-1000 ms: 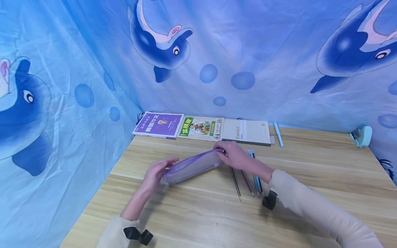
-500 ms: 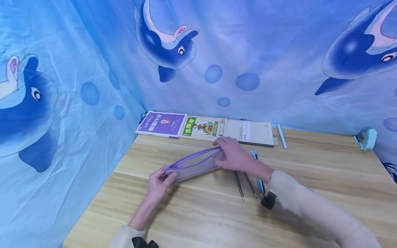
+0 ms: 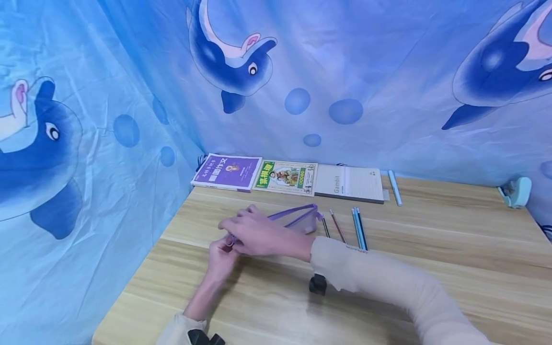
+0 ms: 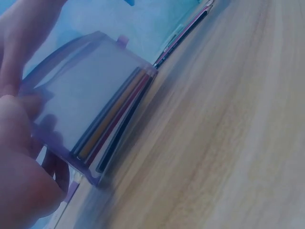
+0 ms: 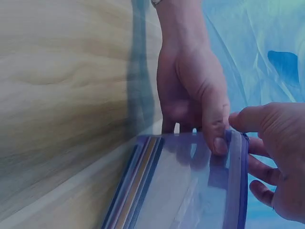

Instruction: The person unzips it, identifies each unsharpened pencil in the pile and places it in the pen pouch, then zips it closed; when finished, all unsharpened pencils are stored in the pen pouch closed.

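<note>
A translucent pencil case (image 3: 307,221) with a purple zipper stands lengthwise over the table, its zipper gaping along the top. Several pencils (image 4: 112,114) show through its clear side, lying along the bottom. My left hand (image 3: 222,258) grips the case's left end, thumb (image 5: 217,138) on the near face and fingers behind. At that same end, my right hand (image 5: 286,162) pinches the zipper corner between thumb and fingers. In the head view the right hand covers much of the case's left half; whether it has the zipper pull itself, I cannot tell.
Loose pencils (image 3: 338,227) lie right of the case, with blue ones (image 3: 359,229) beyond. Along the back are a purple book (image 3: 227,172), a green-edged book (image 3: 286,177), a notepad (image 3: 351,183) and a light-blue pen (image 3: 394,188). A teal object (image 3: 516,191) sits far right.
My right hand has moved from the case's right end leftward to its left end, beside my left hand. The left hand has taken a thumb-in-front grip, and the zipper opening has become visible.
</note>
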The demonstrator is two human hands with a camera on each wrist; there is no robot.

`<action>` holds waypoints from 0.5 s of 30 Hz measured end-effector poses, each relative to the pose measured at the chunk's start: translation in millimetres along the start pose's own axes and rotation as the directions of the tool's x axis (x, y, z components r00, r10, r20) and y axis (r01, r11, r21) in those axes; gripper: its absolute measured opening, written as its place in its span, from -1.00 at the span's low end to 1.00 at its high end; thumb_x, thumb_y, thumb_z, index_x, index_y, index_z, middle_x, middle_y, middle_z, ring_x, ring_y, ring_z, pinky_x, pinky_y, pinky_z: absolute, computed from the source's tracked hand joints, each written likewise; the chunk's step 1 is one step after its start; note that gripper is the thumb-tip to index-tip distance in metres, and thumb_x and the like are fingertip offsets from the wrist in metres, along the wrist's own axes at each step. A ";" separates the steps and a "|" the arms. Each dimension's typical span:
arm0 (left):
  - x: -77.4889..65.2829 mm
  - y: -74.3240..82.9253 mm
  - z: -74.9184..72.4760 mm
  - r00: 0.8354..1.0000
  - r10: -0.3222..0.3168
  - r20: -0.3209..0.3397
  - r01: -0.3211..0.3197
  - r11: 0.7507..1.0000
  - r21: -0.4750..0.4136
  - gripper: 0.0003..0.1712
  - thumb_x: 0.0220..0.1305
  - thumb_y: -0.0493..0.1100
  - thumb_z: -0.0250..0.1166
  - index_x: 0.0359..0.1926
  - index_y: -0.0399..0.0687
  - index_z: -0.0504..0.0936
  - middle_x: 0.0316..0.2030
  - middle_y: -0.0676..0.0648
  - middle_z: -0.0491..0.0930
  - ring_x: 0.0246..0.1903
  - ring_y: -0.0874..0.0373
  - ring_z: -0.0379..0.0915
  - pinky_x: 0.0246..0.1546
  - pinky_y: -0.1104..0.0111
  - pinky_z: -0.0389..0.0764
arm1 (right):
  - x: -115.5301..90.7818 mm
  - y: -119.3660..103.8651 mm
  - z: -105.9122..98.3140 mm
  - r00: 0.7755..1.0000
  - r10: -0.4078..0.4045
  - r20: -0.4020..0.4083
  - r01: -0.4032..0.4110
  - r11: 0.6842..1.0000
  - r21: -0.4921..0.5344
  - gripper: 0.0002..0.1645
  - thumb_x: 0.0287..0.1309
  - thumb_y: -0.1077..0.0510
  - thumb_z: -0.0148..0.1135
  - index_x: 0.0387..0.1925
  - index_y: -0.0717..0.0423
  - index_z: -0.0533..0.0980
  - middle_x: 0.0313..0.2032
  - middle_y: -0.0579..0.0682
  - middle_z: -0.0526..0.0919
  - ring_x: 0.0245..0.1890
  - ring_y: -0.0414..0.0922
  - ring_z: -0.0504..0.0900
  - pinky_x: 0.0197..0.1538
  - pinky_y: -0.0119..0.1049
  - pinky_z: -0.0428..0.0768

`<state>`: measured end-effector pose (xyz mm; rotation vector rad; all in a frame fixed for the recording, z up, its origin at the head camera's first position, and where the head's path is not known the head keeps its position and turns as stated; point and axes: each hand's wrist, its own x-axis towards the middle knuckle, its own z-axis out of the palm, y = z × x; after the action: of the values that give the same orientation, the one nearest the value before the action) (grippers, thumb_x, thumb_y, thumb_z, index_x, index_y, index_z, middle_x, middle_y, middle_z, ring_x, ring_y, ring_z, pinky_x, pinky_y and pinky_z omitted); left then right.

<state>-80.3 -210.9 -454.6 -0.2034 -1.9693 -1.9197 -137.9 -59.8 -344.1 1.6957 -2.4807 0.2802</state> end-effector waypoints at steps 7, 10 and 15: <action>-3.0 -3.2 -3.0 0.999 0.046 0.010 -0.046 0.999 0.008 -0.57 0.02 -0.69 0.20 -0.31 -0.15 0.78 -0.26 0.08 0.72 -0.21 0.24 0.63 -0.17 0.42 0.68 | 3.6 4.8 2.7 0.994 -0.002 -0.110 0.022 0.982 0.188 -0.41 0.18 0.04 0.40 0.22 0.08 0.48 -0.15 -0.15 0.68 -0.11 -0.16 0.53 0.09 -0.30 0.43; -3.3 -1.1 -5.7 0.999 0.032 0.030 -0.032 0.999 -0.005 -0.68 0.09 -0.65 0.24 -0.15 -0.39 0.71 -0.15 0.06 0.72 -0.14 0.21 0.64 -0.12 0.39 0.67 | 1.3 10.8 3.7 0.988 -0.016 -0.152 0.053 0.969 0.243 -0.55 0.12 0.16 0.40 0.07 0.14 0.58 -0.14 -0.08 0.69 -0.12 -0.13 0.57 0.10 -0.33 0.47; 1.5 3.0 -3.4 0.996 0.088 0.027 -0.088 0.996 -0.027 -0.63 0.05 -0.68 0.23 -0.04 -0.65 0.55 -0.13 0.02 0.70 -0.15 0.20 0.63 -0.09 0.41 0.65 | -5.2 18.2 2.7 0.992 -0.004 -0.126 0.032 0.974 0.226 -0.67 0.09 0.19 0.40 -0.06 0.13 0.65 -0.12 -0.03 0.70 -0.13 -0.16 0.60 0.10 -0.38 0.48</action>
<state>-80.0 -214.3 -451.3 -0.3209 -1.9216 -1.8967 -153.0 -49.2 -349.3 1.7206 -2.4185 0.6714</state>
